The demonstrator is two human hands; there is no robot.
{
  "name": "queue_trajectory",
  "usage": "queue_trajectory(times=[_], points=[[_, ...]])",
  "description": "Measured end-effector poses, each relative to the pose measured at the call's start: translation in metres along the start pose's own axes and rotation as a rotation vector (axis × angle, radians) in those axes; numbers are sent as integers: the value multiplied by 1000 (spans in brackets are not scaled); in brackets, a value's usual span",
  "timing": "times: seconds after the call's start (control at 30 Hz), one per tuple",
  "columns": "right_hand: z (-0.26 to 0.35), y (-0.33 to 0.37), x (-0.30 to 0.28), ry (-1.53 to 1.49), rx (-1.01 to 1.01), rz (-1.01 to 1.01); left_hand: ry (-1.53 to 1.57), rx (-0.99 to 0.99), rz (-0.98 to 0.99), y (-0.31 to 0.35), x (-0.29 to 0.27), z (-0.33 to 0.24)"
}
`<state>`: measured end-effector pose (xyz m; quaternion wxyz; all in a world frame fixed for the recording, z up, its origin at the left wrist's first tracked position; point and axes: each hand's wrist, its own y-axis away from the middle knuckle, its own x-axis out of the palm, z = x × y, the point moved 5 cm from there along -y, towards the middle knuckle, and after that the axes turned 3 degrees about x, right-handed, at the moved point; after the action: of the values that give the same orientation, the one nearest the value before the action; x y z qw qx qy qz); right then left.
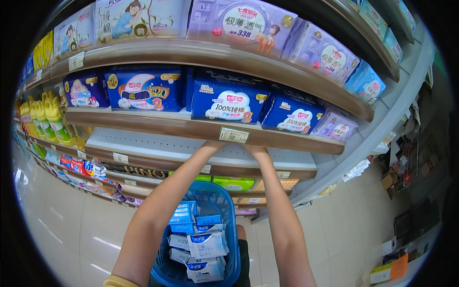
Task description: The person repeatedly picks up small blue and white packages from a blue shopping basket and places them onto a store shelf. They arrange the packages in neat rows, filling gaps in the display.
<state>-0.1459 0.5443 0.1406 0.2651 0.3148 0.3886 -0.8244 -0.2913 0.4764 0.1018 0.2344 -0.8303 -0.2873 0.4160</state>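
Observation:
Both my arms reach forward into the gap over a white perforated shelf point(167, 149). My left hand point(213, 145) shows only at the wrist, its fingers hidden under the brown edge of the shelf above. Close to its right, my right hand point(257, 150) goes in under the same edge, fingers out of sight too. What either hand touches or holds cannot be seen. Below and between my forearms is a blue plastic basket point(231, 215), holding several white-and-blue soft packs point(209, 245) and some bright blue packs point(183, 213).
Dark blue sanitary pad packs point(228, 99) line the shelf just above my hands. Higher up stand purple packs point(241, 26). Yellow-capped bottles point(50, 117) are at the left. Lower shelves carry green packs point(233, 183). Tiled floor point(86, 225) lies below; a grey shelf end panel point(377, 115) rises at right.

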Motion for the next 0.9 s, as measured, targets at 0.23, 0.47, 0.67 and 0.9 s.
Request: queue_trajectory(times=[0.23,0.47,0.67,0.9], points=[[-48,-7,28,147,-36,-284,12,20,-19,-2,-16,11],[-212,-51,70,-17,10,-451,-19,114,-69,-12,-1,-29],[-70,-15,64,158,46,-145,-189,13,-129,35,-45,-4],[51,69,-67,-331,237,102,151,-287,-68,63,-80,-88]])
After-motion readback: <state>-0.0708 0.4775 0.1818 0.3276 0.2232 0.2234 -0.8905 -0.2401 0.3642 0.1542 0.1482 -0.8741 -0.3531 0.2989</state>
